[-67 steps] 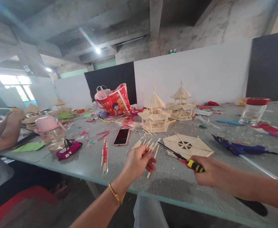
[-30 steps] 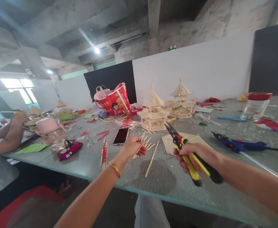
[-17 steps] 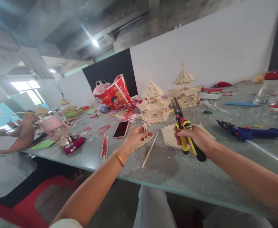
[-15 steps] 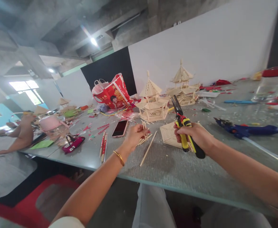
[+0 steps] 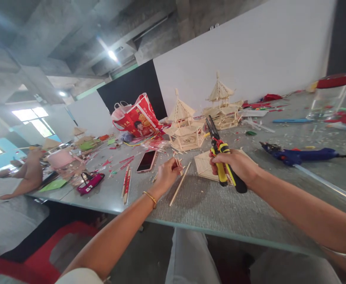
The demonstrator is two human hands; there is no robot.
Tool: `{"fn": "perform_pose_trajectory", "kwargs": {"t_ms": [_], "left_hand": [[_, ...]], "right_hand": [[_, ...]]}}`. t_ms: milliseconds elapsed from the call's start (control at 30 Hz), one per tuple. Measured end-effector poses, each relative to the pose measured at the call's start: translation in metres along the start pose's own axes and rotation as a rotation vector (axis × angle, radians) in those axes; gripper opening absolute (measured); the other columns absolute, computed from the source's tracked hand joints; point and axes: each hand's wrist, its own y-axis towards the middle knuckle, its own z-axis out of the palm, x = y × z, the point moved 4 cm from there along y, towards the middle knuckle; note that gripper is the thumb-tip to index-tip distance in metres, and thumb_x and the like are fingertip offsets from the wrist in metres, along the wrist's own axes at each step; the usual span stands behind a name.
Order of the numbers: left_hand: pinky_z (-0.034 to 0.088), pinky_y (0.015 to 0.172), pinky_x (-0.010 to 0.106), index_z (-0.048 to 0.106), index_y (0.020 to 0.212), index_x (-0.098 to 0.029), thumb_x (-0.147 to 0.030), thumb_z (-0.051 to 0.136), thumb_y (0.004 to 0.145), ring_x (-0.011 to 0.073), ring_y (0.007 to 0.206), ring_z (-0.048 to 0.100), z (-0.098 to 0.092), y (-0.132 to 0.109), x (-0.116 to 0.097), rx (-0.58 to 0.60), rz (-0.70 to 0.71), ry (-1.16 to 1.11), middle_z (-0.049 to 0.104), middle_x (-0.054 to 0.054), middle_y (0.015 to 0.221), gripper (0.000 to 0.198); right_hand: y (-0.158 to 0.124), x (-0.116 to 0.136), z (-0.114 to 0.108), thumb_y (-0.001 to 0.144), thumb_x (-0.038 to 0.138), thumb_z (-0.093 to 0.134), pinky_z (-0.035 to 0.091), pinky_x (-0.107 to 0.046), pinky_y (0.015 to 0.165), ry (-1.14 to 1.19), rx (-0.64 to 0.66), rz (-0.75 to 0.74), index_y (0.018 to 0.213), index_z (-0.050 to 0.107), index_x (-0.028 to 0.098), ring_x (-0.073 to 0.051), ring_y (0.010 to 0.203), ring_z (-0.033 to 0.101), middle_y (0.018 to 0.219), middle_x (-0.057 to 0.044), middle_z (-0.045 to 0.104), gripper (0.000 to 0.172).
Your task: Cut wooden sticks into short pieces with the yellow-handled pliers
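My left hand (image 5: 169, 173) is closed in a pinch around short wooden sticks (image 5: 178, 162), low over the table. Just to its right a longer wooden stick (image 5: 179, 185) lies slanted on the tabletop. In my right hand (image 5: 234, 165) is a pair of pliers (image 5: 221, 157) with yellow and black handles, red by the pivot, dark jaws pointing up and away. Below and behind that hand lies a flat panel of wooden sticks (image 5: 201, 163), partly covered. Beyond both hands stands a stick-built pagoda model (image 5: 186, 134), with a second pagoda model (image 5: 223, 108) behind it.
A phone (image 5: 146, 161) and red-wrapped sticks (image 5: 126, 184) lie left of my left hand. A blue glue gun (image 5: 305, 156) with a clear glue stick lies right. Farther off are a red bag (image 5: 137, 118), a red-lidded jar (image 5: 331, 96) and scraps. Another person's arm (image 5: 30, 169) shows far left.
The view has swung slightly right. My left hand has shifted a little toward the long stick, its short sticks now less visible. My right hand still holds the pliers.
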Motion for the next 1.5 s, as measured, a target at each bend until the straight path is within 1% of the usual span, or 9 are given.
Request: {"fn": "perform_pose_trajectory", "kwargs": {"t_ms": [133,300,533,700,867,1000,1200,1433,1500], "left_hand": [[0.042,0.057,0.022,0.052,0.069,-0.017,-0.022,0.056,0.073,0.0115,0.058,0.055,0.002,0.005,0.008,0.013,0.005,-0.031,0.056,-0.002,0.061,0.007],[0.044,0.052,0.022,0.052,0.067,-0.017,-0.022,0.060,0.069,0.0111,0.054,0.054,0.004,0.010,0.019,0.017,-0.072,-0.105,0.054,-0.003,0.059,0.010],[0.047,0.051,0.023,0.052,0.067,-0.017,-0.020,0.060,0.069,0.0122,0.056,0.057,0.003,0.012,0.018,-0.005,-0.098,-0.092,0.055,-0.003,0.061,0.009],[0.049,0.049,0.023,0.050,0.069,-0.015,-0.014,0.057,0.070,0.0103,0.051,0.057,0.003,0.018,0.014,0.035,-0.198,-0.091,0.056,-0.002,0.061,0.007],[0.049,0.052,0.020,0.049,0.069,-0.015,-0.011,0.053,0.070,0.0092,0.055,0.058,-0.010,0.024,0.001,0.094,-0.220,0.109,0.055,-0.003,0.063,0.006],[0.047,0.051,0.021,0.052,0.059,-0.014,-0.008,0.055,0.062,0.0106,0.047,0.056,-0.022,0.034,-0.006,0.219,-0.238,0.312,0.052,-0.004,0.050,0.008],[0.044,0.054,0.023,0.042,0.040,-0.016,-0.006,0.056,0.057,0.0128,0.042,0.054,-0.015,0.041,-0.010,0.373,-0.236,0.523,0.042,-0.004,0.032,0.024],[0.044,0.061,0.024,0.047,0.046,-0.016,-0.013,0.055,0.063,0.0120,0.047,0.055,-0.026,0.037,-0.029,0.365,-0.130,0.633,0.049,-0.003,0.038,0.019],[0.044,0.059,0.023,0.051,0.051,-0.016,-0.018,0.056,0.065,0.0114,0.048,0.056,-0.028,0.026,-0.033,0.431,-0.133,0.606,0.052,-0.003,0.041,0.015]], "right_hand": [[-0.002,-0.002,0.002,0.057,0.016,0.054,0.037,-0.024,0.044,-0.013,-0.039,0.013,0.073,0.051,0.019,-0.012,0.044,0.048,0.049,0.003,0.050,0.017],[-0.001,-0.004,0.002,0.056,0.020,0.054,0.034,-0.025,0.041,-0.061,-0.040,-0.022,0.072,0.051,0.019,-0.013,0.043,0.048,0.045,0.002,0.050,0.016],[0.001,-0.004,0.005,0.054,0.020,0.054,0.034,-0.025,0.042,-0.044,-0.015,-0.045,0.071,0.050,0.020,-0.012,0.043,0.047,0.046,0.003,0.050,0.017],[0.001,-0.003,0.005,0.055,0.022,0.053,0.033,-0.025,0.041,-0.080,-0.023,-0.019,0.069,0.051,0.019,-0.014,0.042,0.047,0.043,0.001,0.052,0.015],[0.001,-0.003,0.004,0.054,0.023,0.054,0.033,-0.026,0.041,-0.070,-0.032,-0.013,0.069,0.051,0.019,-0.014,0.041,0.047,0.043,0.001,0.052,0.016],[0.001,-0.004,0.004,0.051,0.021,0.056,0.034,-0.026,0.042,-0.045,-0.026,-0.017,0.070,0.051,0.020,-0.014,0.043,0.048,0.045,0.002,0.052,0.019],[-0.002,-0.001,0.007,0.050,0.021,0.056,0.036,-0.025,0.043,-0.033,-0.030,0.002,0.068,0.048,0.020,-0.013,0.043,0.048,0.047,0.002,0.052,0.020],[-0.002,0.000,0.004,0.052,0.017,0.055,0.038,-0.025,0.044,0.035,-0.033,0.002,0.071,0.049,0.019,-0.012,0.044,0.049,0.049,0.003,0.051,0.020],[-0.002,0.001,0.003,0.053,0.016,0.055,0.038,-0.024,0.044,0.039,-0.032,-0.009,0.072,0.050,0.019,-0.012,0.044,0.049,0.050,0.003,0.052,0.019]]}}
